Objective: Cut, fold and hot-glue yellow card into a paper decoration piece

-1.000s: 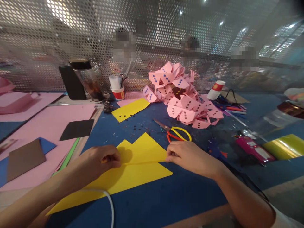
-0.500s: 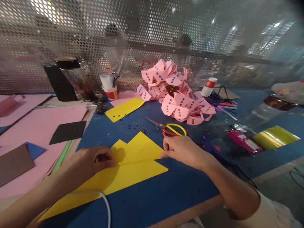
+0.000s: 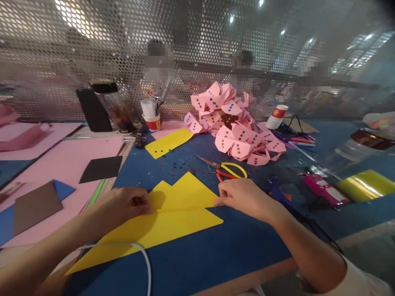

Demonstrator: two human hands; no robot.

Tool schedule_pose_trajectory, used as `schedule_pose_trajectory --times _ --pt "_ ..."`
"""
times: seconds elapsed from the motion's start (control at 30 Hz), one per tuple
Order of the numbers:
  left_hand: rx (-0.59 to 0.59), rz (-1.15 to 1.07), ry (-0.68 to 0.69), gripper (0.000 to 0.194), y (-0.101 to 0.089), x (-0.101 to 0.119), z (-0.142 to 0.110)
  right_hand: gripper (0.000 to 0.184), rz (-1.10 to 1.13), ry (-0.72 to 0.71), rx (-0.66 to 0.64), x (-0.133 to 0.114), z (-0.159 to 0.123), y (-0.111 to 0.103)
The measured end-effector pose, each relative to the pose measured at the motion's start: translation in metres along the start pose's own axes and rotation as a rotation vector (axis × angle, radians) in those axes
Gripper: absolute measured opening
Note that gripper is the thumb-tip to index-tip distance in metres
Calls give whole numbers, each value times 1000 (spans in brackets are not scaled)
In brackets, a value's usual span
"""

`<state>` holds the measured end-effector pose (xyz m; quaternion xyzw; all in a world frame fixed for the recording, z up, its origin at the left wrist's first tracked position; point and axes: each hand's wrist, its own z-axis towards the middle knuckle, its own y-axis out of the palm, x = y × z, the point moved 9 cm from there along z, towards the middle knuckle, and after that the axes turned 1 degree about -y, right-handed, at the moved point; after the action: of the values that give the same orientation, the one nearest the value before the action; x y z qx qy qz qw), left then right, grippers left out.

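A sheet of yellow paper (image 3: 173,224) lies on the blue tabletop, with a crease across it and pointed, folded parts at its far side. My left hand (image 3: 132,201) is closed at the crease, thumb and fingers pinching the paper near its left part. At the right end of the crease my right hand (image 3: 239,195) pinches the paper's corner between thumb and curled fingers. Just beyond my right hand lie scissors (image 3: 228,169) with yellow and red handles, blades pointing left. A white cable (image 3: 135,245) loops over the sheet's near left part.
Folded pink paper pieces (image 3: 234,127) with small squares are piled at the back. A yellow strip (image 3: 168,142), a paper cup (image 3: 152,122) and a jar (image 3: 114,109) stand or lie left of them. Coloured sheets (image 3: 38,205) cover the left. A pink tool (image 3: 325,190) lies right.
The whole view has shifted slightly, so things appear a little further right. Both hands keep their hold on the yellow paper, with hardly any motion against it.
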<state>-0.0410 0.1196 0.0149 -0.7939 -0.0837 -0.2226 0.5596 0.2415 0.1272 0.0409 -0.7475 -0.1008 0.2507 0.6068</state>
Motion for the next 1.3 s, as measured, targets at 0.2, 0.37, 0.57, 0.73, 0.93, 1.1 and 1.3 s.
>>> schedule_pose_trajectory --times 0.2,0.37,0.57,0.73,0.93,1.1,1.3 --pt "-56 -62 1 27 4 -11 2 30 87 25 -63 4 -2 1" --pt "-22 -44 -34 25 1 -8 2 29 72 32 -26 3 -4 -1" --pt "34 14 -59 24 -5 -10 4 34 31 54 -5 6 -3 0" --pt "-21 -63 -48 30 0 -16 6 35 5 70 -39 5 -1 0" --pt "-68 -189 -17 32 1 -22 7 36 7 58 -39 4 -2 -1" --pt "60 -135 26 32 -9 -18 0 35 3 45 -24 5 -1 0" --pt "225 -50 281 17 -2 50 -20 35 -18 50 -45 4 -1 0"
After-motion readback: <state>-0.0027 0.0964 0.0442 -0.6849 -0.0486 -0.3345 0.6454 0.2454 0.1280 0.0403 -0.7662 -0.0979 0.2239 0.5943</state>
